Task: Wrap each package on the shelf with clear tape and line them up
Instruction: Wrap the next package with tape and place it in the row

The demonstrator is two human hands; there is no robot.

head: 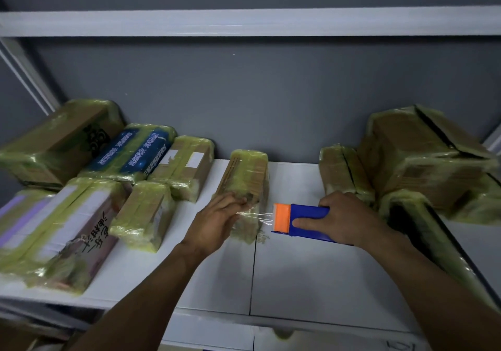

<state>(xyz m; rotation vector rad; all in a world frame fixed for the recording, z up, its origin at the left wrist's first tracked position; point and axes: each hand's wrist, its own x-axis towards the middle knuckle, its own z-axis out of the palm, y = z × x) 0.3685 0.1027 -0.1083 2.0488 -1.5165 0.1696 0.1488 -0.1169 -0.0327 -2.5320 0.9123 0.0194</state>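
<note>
Pressing tape (257, 216) onto pkg (245, 177) at mid shelf (298, 269) w/ flat left hand (219, 215); gripping dispenser (303, 219) in right hand (344, 217). Risk of peeling tape loose or dragging pkg askew w/ too hard a pull.

The white shelf board (311, 274) lies bare across its front middle, a broad stretch between the two forearms reaching to the front edge. Farther back, open board runs between the middle package (248, 174) and a small wrapped box (340, 171), right to the grey wall (271, 93). In front of that gap a strand of clear tape (257, 216) spans from the package to the tape dispenser (303, 219) gripped by the right hand (347, 217). On the left, a crowded cluster of wrapped packages (81, 215) leaves only a narrow lane. On the right, a large wrapped box (423, 158) and a long dark package (433, 242) wall the side. Overhead there is room up to the shelf beam (244, 22).
</note>
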